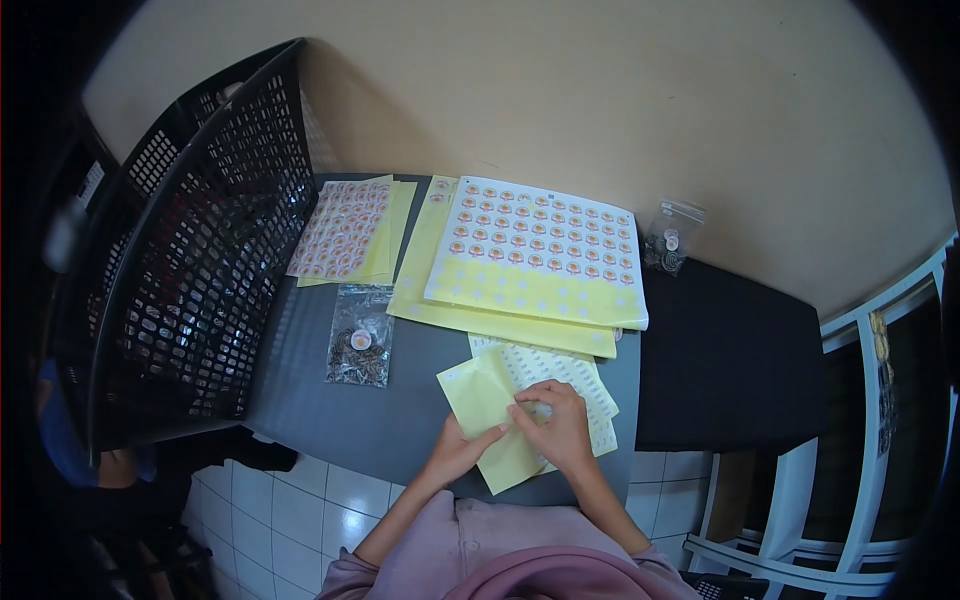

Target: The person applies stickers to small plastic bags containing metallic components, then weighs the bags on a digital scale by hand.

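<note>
My left hand (467,452) grips the lower left edge of a small yellow sheet (478,397), with the thumb on top. My right hand (556,421) is at the right edge of that sheet, its thumb and index finger close together; whatever is between them is too small to make out. Beneath and to the right lie white label sheets (562,372) with small print. Beyond them rests a stack of large yellow-backed sheets, the top one a sticker sheet (540,235) with rows of round orange designs and a bare yellow lower part.
A black perforated basket (190,260) stands at the left. Round stickers on a sheet (345,228) lie at the back left. A clear bag (360,340) of metal rings is on the grey table (290,375). Another bag (673,238) lies by the wall, near a black surface (725,360).
</note>
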### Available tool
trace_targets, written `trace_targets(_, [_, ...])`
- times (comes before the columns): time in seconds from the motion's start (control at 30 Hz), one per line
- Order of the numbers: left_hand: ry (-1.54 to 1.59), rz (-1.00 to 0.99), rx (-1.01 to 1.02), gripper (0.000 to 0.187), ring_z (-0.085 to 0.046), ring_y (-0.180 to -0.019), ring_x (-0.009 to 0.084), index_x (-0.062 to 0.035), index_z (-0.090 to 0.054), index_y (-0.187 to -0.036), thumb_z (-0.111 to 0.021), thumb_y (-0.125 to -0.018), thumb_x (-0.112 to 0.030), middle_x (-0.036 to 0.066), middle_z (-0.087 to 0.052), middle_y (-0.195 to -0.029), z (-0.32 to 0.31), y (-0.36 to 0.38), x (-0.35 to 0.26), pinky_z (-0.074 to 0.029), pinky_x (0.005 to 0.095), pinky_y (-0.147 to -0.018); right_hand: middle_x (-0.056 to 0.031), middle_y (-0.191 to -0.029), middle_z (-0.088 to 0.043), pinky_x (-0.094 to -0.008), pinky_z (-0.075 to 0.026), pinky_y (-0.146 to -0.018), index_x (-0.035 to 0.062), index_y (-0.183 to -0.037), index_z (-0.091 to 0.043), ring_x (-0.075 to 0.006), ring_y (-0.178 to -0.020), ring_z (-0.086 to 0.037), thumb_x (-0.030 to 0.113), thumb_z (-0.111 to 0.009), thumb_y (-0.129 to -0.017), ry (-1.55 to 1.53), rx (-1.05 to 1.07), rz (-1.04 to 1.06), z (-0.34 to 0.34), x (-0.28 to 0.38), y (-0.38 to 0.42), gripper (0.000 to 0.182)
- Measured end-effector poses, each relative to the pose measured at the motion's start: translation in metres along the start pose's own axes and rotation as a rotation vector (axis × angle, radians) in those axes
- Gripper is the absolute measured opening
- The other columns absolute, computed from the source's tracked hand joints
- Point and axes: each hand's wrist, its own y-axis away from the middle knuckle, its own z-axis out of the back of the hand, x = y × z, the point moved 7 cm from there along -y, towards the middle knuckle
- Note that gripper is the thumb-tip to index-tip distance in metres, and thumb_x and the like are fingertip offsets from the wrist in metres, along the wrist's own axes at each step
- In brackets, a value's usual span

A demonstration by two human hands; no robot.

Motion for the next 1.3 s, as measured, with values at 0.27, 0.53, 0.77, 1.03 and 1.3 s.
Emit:
trace_targets(0.27, [-0.076,-0.014,-0.034,0.034,-0.056,-0.087,0.0138,0.0027,-0.049,-0.105,-0.061,-0.074,-0.004,0.009,-0.058,-0.096,-0.002,0.002,0.001,-0.045,0.0264,-0.074,-0.0092,-0.076,-0.062,-0.0324,-0.043,-0.071,0.0033,-0.073,-0.065,-0.0244,-0.075,-0.056,0.012,-0.067,-0.065,-0.013,-0.046,0.015,0.004,0.001,-0.002,0.012])
trace_targets(0.53, [-0.108,-0.033,-0.058,0.035,-0.056,-0.088,0.0143,0.0041,-0.048,-0.105,-0.061,-0.074,-0.004,0.011,-0.058,-0.096,-0.001,0.005,-0.002,-0.045,0.0269,-0.075,-0.0105,-0.076,-0.06,-0.0338,-0.043,-0.071,0.0013,-0.072,-0.062,-0.0266,-0.076,-0.055,0.012,-0.06,-0.07,-0.076,-0.076,-0.035,0.005,-0.009,-0.001,0.011])
trace_targets(0.77, [-0.113,-0.14,-0.313,0.062,-0.047,-0.1,0.0188,0.0013,-0.028,-0.124,-0.062,-0.072,-0.003,0.011,-0.044,-0.111,0.035,0.029,-0.023,-0.043,0.0287,-0.076,-0.012,-0.072,-0.059,-0.0311,-0.044,-0.065,-0.0017,-0.073,-0.06,-0.024,-0.069,-0.058,0.007,-0.059,-0.072,-0.064,-0.116,0.036,0.009,-0.004,-0.002,0.008])
trace_targets(1.03, [-1.117,-0.107,-0.982,0.081,-0.04,-0.107,0.0301,0.0015,-0.026,-0.128,-0.07,-0.066,-0.028,0.017,-0.043,-0.113,0.184,0.006,-0.056,-0.03,0.036,-0.091,-0.0117,-0.074,-0.059,-0.0341,-0.043,-0.07,-0.0008,-0.075,-0.059,-0.0252,-0.073,-0.057,0.009,-0.06,-0.073,-0.111,-0.153,0.067,0.006,-0.005,0.007,0.01])
trace_targets(1.3, [-0.845,0.195,-0.534,0.067,-0.054,-0.089,0.0229,0.0006,-0.046,-0.11,-0.076,-0.058,-0.029,0.012,-0.056,-0.095,0.182,-0.006,-0.064,-0.04,0.036,-0.083,-0.0092,-0.072,-0.058,-0.0258,-0.043,-0.066,-0.003,-0.076,-0.058,-0.0154,-0.069,-0.056,0.003,-0.059,-0.075,-0.355,-0.149,-0.004,-0.004,-0.011,0.013,0.006])
